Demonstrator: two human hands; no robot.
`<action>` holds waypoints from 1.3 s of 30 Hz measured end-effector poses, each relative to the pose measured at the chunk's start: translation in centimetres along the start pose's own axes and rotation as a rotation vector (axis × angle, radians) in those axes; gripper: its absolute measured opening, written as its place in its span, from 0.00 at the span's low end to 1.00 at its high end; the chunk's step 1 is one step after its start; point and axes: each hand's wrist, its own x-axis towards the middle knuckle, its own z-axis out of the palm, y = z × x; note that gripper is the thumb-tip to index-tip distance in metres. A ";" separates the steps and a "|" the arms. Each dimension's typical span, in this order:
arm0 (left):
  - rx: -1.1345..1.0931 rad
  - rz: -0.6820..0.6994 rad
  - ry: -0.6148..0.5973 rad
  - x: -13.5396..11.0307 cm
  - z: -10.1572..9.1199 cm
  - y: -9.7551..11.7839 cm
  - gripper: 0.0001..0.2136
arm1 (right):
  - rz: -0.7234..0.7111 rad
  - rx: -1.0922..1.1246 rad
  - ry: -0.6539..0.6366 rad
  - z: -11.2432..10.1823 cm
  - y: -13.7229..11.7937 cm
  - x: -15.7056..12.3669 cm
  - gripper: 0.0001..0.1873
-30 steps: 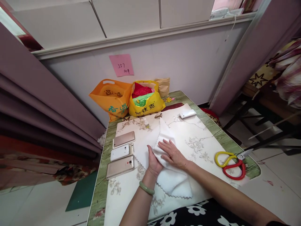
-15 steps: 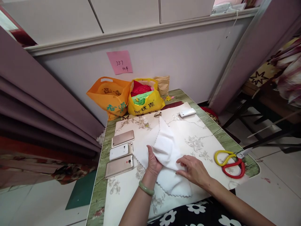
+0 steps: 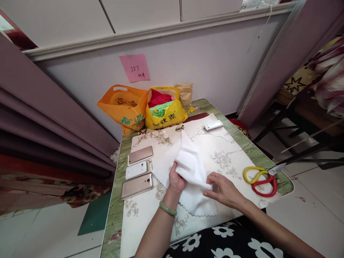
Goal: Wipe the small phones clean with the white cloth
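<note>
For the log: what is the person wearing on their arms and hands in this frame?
Both forearms are bare, with no sleeves in view and no gloves. The left hand has a pale green bangle round its wrist. The right hand and its wrist carry no bracelet or watch that shows.

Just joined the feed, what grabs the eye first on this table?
A white cloth sits in the middle of the table, lifted by the left hand and pinched by the right hand. Three phones lie in a row to its left. Red and yellow scissors lie near the right edge.
</note>
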 end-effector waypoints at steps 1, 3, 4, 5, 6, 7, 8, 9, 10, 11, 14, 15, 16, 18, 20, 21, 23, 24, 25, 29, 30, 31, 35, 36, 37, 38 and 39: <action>-0.003 -0.005 -0.002 0.0 0.0 0.0 0.16 | 0.006 0.072 -0.032 -0.5 0.0 -0.1 0.14; -0.012 -0.020 -0.011 0.1 0.0 0.0 0.16 | 0.028 0.188 -0.088 -1.2 0.0 -0.3 0.15; -0.017 -0.024 -0.012 0.2 0.0 0.0 0.16 | 0.042 0.229 -0.104 -1.5 0.0 -0.5 0.14; -0.021 -0.024 -0.009 0.2 -0.1 0.0 0.17 | 0.054 0.258 -0.110 -1.7 0.0 -0.8 0.14; -0.025 -0.023 -0.004 0.3 -0.1 0.0 0.17 | 0.064 0.279 -0.111 -1.7 -0.1 -1.1 0.13; -0.025 -0.021 0.002 0.3 -0.2 -0.1 0.17 | 0.073 0.295 -0.101 -1.6 -0.1 -1.4 0.13; -0.022 -0.020 0.006 0.4 -0.2 -0.1 0.17 | 0.086 0.303 -0.080 -1.4 -0.3 -1.7 0.13; -0.018 -0.019 0.008 0.4 -0.2 -0.1 0.18 | 0.106 0.299 -0.047 -1.1 -0.5 -2.1 0.13; -0.014 -0.018 0.007 0.4 -0.2 -0.1 0.19 | 0.129 0.285 -0.007 -0.8 -0.7 -2.6 0.13; -0.013 -0.014 0.005 0.4 -0.3 -0.1 0.20 | 0.150 0.261 0.038 -0.5 -1.0 -3.0 0.12; -0.022 -0.010 -0.025 0.3 -0.4 -0.1 0.21 | 0.121 0.151 0.131 0.2 -1.8 -4.5 0.08; -0.021 -0.019 -0.041 0.2 -0.4 -0.1 0.21 | 0.061 0.118 0.106 0.3 -2.0 -5.0 0.07; -0.014 -0.032 -0.055 0.1 -0.4 -0.1 0.22 | -0.014 0.090 0.049 0.3 -2.2 -5.5 0.07; 0.001 -0.046 -0.069 0.0 -0.5 0.0 0.23 | -0.145 0.052 -0.097 0.1 -2.4 -6.0 0.10; 0.003 -0.036 -0.072 -0.1 -0.5 -0.1 0.23 | -0.189 0.041 -0.159 -0.2 -2.4 -5.9 0.14; 0.000 -0.029 -0.074 -0.2 -0.5 -0.2 0.23 | -0.183 0.048 -0.130 -0.4 -2.3 -5.5 0.15; -0.006 -0.008 -0.090 -0.3 -0.4 -0.4 0.24 | -0.161 0.085 0.000 -0.4 -2.4 -4.0 0.16; -0.007 0.009 -0.101 -0.5 -0.3 -0.6 0.25 | -0.162 0.110 0.075 -0.3 -2.4 -2.9 0.15; -0.011 0.030 -0.112 -0.7 -0.3 -0.7 0.26 | -0.165 0.129 0.143 0.0 -2.5 -1.6 0.14; -0.040 0.105 -0.129 -2.1 -0.6 -0.9 0.30 | -0.392 0.113 0.239 2.7 -2.6 3.6 0.12; -0.047 0.126 -0.120 -2.4 -0.8 -0.9 0.31 | -0.479 0.090 0.231 3.6 -2.4 4.7 0.13; -0.050 0.135 -0.113 -2.7 -0.9 -0.7 0.31 | -0.543 0.061 0.204 4.6 -2.3 5.7 0.14; -0.015 0.060 -0.164 -3.1 -1.4 0.0 0.31 | -0.473 -0.053 0.231 7.6 -1.3 7.7 0.19; -0.008 0.051 -0.178 -3.1 -1.4 0.1 0.31 | -0.432 -0.081 0.244 7.9 -1.1 7.8 0.21; -0.003 0.054 -0.182 -3.1 -1.5 0.2 0.30 | -0.412 -0.107 0.247 8.2 -1.0 7.6 0.24; 0.004 0.053 -0.176 -3.0 -1.6 0.2 0.30 | -0.421 -0.125 0.237 8.3 -0.9 7.3 0.26; 0.014 0.037 -0.166 -3.0 -1.6 0.3 0.30 | -0.457 -0.132 0.212 8.4 -0.9 6.9 0.28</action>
